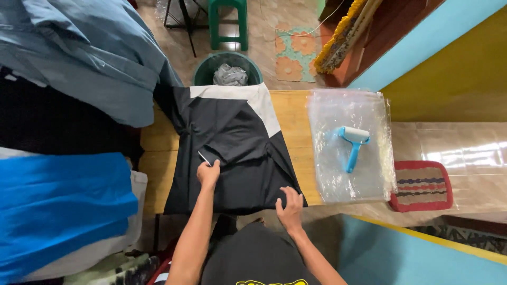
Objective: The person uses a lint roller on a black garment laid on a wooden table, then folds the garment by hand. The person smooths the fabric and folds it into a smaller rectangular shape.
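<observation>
Left hand pinches a fold of the black garment; right hand presses flat on its near edge; clear plastic bags lie right, under a blue lint roller

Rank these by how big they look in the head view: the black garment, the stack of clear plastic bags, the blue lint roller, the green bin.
1. black garment
2. stack of clear plastic bags
3. green bin, partly hidden by the garment, so its rank is unsure
4. blue lint roller
</observation>
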